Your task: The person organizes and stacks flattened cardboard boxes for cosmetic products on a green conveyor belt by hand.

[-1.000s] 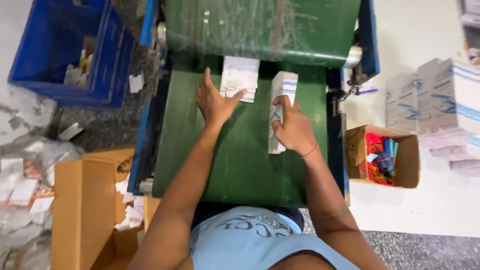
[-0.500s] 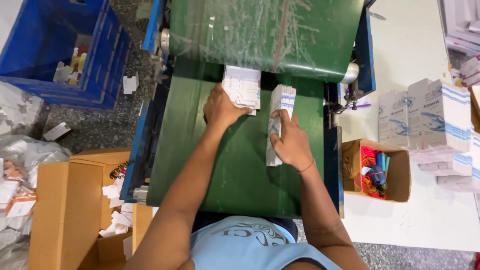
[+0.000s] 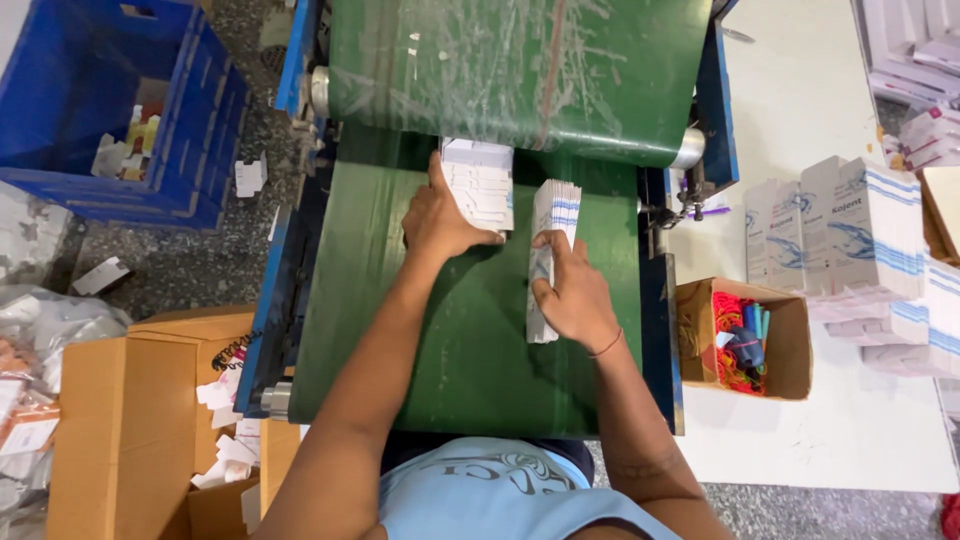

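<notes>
Blue crate (image 3: pixel 120 110) is sitting far left on the floor. On the green belt (image 3: pixel 440 340), the left hand (image 3: pixel 440 215) is pressing flat, fingers spread, against the white carton stack (image 3: pixel 482 182) under the roller. Just beside it, the right hand (image 3: pixel 572 295) is wrapping its grip around an upright stack of flat cartons (image 3: pixel 552 225). Rightmost, a small cardboard box (image 3: pixel 745 340) is resting on the table.
</notes>
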